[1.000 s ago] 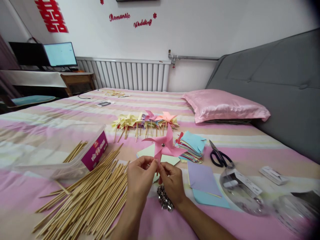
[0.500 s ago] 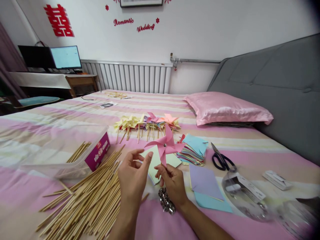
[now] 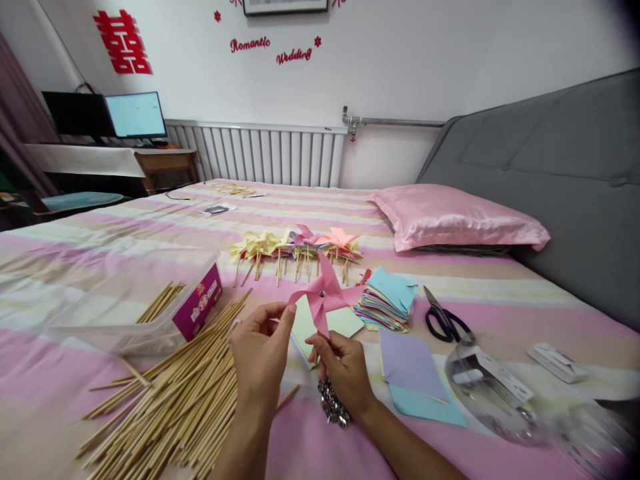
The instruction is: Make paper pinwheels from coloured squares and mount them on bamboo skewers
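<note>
Near a clear box (image 3: pixel 201 304) of sticks (image 3: pixel 160 301), pinching a pink pinwheel (image 3: pixel 323 295) in right hand (image 3: pixel 345 367) beside half-open left hand (image 3: pixel 261 347).

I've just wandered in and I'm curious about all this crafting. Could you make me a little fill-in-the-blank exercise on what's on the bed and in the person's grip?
1. The right hand holds a paper pinwheel coloured ____.
2. The top sheet of the thick paper stack is ____.
3. Seen from the person's side, the scissors lie to the ____ of that stack.
4. The clear plastic box carries a label coloured ____.

Missing words: pink; light blue; right; purple.
</note>
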Available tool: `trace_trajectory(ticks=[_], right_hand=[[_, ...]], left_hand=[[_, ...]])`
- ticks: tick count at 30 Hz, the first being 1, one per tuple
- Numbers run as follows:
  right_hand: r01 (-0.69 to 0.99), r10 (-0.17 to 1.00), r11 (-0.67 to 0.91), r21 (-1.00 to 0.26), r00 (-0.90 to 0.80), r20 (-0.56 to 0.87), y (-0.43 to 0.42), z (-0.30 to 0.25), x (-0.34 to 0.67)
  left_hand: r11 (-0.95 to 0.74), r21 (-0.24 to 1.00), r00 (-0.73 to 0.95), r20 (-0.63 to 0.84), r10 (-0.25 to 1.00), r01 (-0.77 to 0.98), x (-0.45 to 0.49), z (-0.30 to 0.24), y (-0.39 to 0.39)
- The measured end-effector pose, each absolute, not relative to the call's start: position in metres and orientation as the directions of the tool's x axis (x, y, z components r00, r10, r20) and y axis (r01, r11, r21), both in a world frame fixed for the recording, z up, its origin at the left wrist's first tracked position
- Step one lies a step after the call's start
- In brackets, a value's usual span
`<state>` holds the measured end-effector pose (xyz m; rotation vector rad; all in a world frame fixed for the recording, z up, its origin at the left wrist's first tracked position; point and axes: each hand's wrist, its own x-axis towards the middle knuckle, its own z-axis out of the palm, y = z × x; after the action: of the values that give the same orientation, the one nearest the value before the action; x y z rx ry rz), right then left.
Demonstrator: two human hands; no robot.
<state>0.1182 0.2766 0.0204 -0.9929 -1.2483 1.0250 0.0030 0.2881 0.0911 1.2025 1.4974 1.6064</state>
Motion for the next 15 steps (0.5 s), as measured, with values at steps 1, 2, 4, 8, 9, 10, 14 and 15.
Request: trace_trajectory(ticks=[1,2,4,8,9,10,14,15], right_hand=[[-0.062,0.968,0.248,-0.967,0.046,0.245,0.2767,0.0203,0.1182],[-0.067,0.969,0.243,-0.968,0.051,0.240,0.2767,0.0202,0.1183],[-0.080,0.970,0.238,-0.968,0.061,0.233,0.2766,0.0204,0.1183],[-0.124,0.973,0.231,-0.965,0.050,0.226,0.2768,0.0211,0.1182],[-0.135,0.974,0.226,-0.965,0.043,0.222,0.2770,0.0212,0.1182],[-0.142,0.975,0.221,-0.965,0.039,0.217,0.2773,0.0214,0.1183],[-0.149,0.976,0.216,-0.965,0.054,0.210,0.2785,0.0221,0.1193],[-0.149,0.976,0.217,-0.965,0.061,0.210,0.2787,0.0223,0.1196]], left_hand=[[-0.144,0.980,-0.380,0.187,0.906,0.138,0.0038,0.0913,0.2876],[-0.133,0.981,-0.374,0.176,0.911,0.140,0.0045,0.0913,0.2872],[-0.119,0.983,-0.365,0.162,0.917,0.139,0.0054,0.0912,0.2868],[-0.096,0.984,-0.387,0.148,0.910,0.151,0.0036,0.0903,0.2884],[-0.097,0.983,-0.397,0.152,0.905,0.156,0.0028,0.0900,0.2890],[-0.097,0.982,-0.404,0.155,0.901,0.160,0.0021,0.0896,0.2894],[-0.073,0.983,-0.374,0.131,0.918,0.166,0.0022,0.0884,0.2897],[-0.067,0.983,-0.361,0.125,0.924,0.169,0.0029,0.0881,0.2895]])
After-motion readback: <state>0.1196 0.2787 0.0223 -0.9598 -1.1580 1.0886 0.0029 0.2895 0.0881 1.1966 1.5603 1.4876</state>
